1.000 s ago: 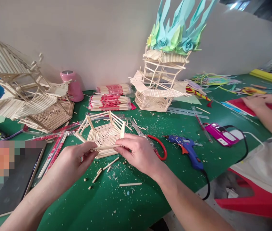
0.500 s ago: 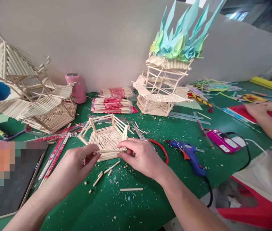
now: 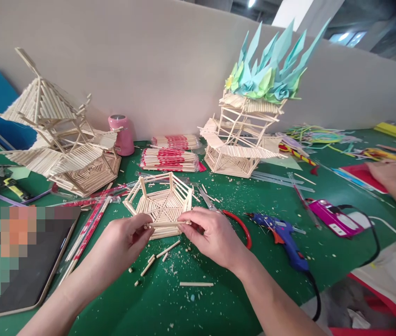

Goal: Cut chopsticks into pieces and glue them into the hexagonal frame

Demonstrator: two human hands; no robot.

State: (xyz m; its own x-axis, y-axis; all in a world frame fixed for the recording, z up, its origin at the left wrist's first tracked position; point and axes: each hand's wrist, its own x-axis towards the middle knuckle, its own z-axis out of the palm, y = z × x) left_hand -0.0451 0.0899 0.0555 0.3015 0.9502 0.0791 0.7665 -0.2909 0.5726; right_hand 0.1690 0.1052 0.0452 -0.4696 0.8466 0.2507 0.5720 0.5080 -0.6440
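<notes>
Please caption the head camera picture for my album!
Left hand and right hand hold a stick at the near side of a wooden frame on a green table.

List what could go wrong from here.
1. The stick is pinched only near its ends by the left hand and right hand, so it might slip.
2. Both hands work right at the frame; a bump could loosen its thin posts.
3. The scissors lie close by the right hand and might get knocked.
</notes>
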